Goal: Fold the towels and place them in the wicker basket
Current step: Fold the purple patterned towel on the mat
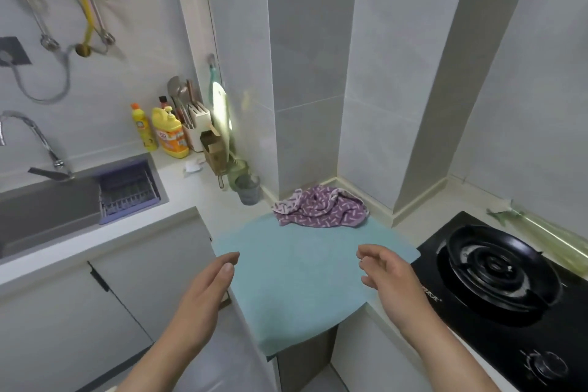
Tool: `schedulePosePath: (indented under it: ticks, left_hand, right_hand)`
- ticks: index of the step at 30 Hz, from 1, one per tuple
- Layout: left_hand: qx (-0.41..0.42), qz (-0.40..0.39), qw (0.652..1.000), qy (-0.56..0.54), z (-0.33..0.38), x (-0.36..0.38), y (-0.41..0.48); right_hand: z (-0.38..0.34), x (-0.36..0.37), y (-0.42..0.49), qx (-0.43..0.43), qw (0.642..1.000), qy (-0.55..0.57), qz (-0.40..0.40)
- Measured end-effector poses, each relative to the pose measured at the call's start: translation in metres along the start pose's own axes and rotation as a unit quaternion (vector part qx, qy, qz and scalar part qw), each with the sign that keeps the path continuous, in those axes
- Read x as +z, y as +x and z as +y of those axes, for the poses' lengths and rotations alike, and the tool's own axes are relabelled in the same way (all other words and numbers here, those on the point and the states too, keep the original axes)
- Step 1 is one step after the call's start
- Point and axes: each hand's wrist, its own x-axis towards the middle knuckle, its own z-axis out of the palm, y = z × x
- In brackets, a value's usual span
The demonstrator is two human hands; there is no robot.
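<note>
A light blue towel [302, 277] lies spread flat over the corner of the white counter, its near edge hanging over the front. A crumpled purple patterned towel [321, 207] sits at its far edge against the wall. My left hand [206, 289] hovers at the blue towel's left edge with relaxed fingers, holding nothing. Over the towel's right edge floats my right hand [386, 277], its fingers loosely curled and empty. No wicker basket shows in this view.
A black gas hob [499, 277] with a round burner lies to the right. To the left is a steel sink [47, 213] with a tap and a purple rack. Yellow detergent bottles [168, 134], a knife block and a cup stand along the back wall.
</note>
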Motion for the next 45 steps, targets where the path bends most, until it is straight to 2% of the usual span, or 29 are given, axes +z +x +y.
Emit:
schedulePosePath:
  ticks: [5,15,27,34,40,42,45]
  left_hand:
    - [-0.016,-0.002,1.000,-0.003,0.003,0.009,0.063]
    - [-0.019,-0.069,0.996,0.044,0.018,0.013,0.170]
    - [0.016,-0.247,0.966,0.079,-0.009,0.024,0.339]
    - [0.050,-0.312,0.941,0.125,-0.053,0.027,0.402]
    - [0.087,-0.333,0.915,0.210,-0.106,0.051,0.419]
    - [0.120,-0.334,0.901,0.248,-0.124,0.064,0.419]
    - [0.218,-0.307,0.874,0.306,-0.143,0.084,0.420]
  right_hand:
    - [-0.006,0.009,0.059,0.021,0.999,-0.024,0.002]
    - [-0.004,0.027,0.129,0.069,0.996,-0.025,0.041]
    - [0.005,0.105,0.219,0.124,0.978,-0.050,0.159]
    - [0.021,0.133,0.258,0.129,0.968,-0.095,0.191]
    - [0.046,0.117,0.290,0.113,0.954,-0.188,0.202]
    - [0.057,0.111,0.307,0.060,0.943,-0.254,0.205]
    - [0.075,0.109,0.333,-0.020,0.921,-0.344,0.182]
